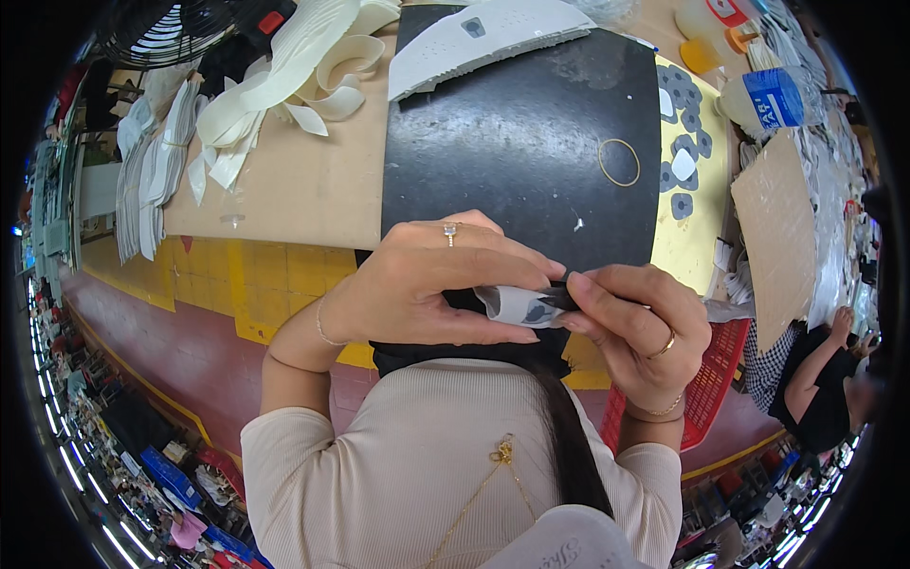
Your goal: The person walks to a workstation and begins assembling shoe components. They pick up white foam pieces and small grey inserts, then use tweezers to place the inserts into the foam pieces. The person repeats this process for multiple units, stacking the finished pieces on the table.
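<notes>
In front of my chest, both hands meet over a small curled white piece (510, 305) with a grey patch on it. My left hand (431, 275) is closed around this piece, thumb below and fingers above. My right hand (646, 321) pinches a small dark pointed thing (559, 298) against the piece's right end; its kind is partly hidden by the fingers. Beyond the hands lies a black mat (502, 142). At its far side rests a stack of curved white pieces (512, 40), with a similar grey patch on top.
A rubber band (619, 162) lies on the mat. To the right, a yellow board (706, 228) carries several grey patches (682, 205). Bottles (773, 99) and a cardboard sheet (775, 237) are farther right. White strips (275, 85) lie at left; a red basket (716, 379) stands below the table, near another person (820, 375).
</notes>
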